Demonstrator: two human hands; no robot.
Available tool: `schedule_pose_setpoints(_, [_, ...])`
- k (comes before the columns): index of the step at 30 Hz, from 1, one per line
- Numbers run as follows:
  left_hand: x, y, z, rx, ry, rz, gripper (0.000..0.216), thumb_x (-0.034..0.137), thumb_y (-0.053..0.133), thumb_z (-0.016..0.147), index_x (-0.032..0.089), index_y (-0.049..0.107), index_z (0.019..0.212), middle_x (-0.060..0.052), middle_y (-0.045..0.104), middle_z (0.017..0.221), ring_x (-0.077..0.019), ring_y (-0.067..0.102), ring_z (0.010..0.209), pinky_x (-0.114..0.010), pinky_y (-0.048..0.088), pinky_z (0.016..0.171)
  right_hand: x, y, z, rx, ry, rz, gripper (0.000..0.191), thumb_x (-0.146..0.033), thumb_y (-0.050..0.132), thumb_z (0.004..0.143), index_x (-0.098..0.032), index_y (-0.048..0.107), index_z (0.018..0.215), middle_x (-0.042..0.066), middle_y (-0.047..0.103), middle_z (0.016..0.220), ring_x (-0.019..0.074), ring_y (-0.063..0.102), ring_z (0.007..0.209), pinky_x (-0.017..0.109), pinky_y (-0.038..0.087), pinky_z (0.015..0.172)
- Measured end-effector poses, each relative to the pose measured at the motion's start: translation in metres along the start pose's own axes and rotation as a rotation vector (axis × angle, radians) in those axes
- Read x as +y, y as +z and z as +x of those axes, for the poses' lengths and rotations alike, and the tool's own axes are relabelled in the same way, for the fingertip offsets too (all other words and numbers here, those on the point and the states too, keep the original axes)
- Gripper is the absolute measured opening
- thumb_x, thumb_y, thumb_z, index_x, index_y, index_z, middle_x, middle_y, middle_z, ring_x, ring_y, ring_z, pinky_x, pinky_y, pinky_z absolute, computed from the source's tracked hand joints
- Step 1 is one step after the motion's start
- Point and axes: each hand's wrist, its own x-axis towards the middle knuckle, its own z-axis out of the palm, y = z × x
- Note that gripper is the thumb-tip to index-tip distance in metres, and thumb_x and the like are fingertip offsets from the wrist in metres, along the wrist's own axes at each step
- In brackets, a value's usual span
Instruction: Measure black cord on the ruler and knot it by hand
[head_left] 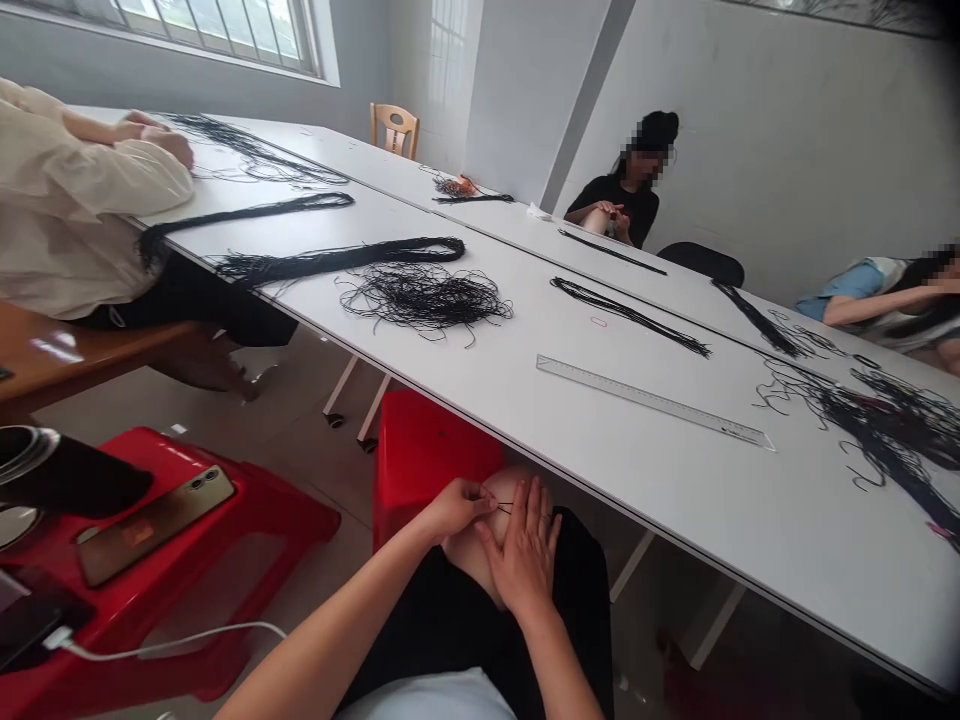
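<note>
My left hand (459,510) pinches a thin black cord (504,507) over my bare knee (480,560). From those fingertips the cord runs as short strands toward my right hand (525,550). That hand lies flat on the knee with its fingers stretched out, pressing on the far part of the strands, which is hidden beneath it. On the white table (480,390) in front are a tangled heap of black cords (427,298), a long looped bundle of black cords (360,258) and a clear ruler (652,400).
A red stool (427,440) stands beyond my knee. Another red stool (285,520) at the left holds a phone (157,525), a black flask (75,475) and a white cable (180,645). More cords (885,440) lie at the right. Several people sit around the table.
</note>
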Motion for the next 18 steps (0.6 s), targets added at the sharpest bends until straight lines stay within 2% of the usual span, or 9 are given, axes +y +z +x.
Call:
schedule_pose_setpoints(8, [0.002,-0.001,-0.001,0.020,0.003,0.002,0.024,0.038,0.067,0.066,0.014,0.065,0.069,0.003,0.051,0.057,-0.0117,0.043,0.057,-0.027,0.033,0.060,0.002,-0.004,0.007,-0.026,-0.010,0.011,0.086,-0.069,0.020,0.087,-0.013,0.004,0.150,0.012,0.000,0.156,0.0289,-0.001,0.142,0.058,0.014,0.109])
schedule_pose_setpoints(18, [-0.002,-0.001,0.004,0.030,0.043,-0.006,0.022,0.036,0.065,0.067,0.014,0.065,0.070,0.000,0.060,0.062,-0.0152,0.053,0.064,-0.029,0.040,0.068,-0.001,-0.014,0.016,-0.085,0.025,0.019,0.075,-0.063,0.015,0.091,-0.018,0.006,0.150,0.007,0.001,0.156,0.0256,0.001,0.142,0.055,0.014,0.110])
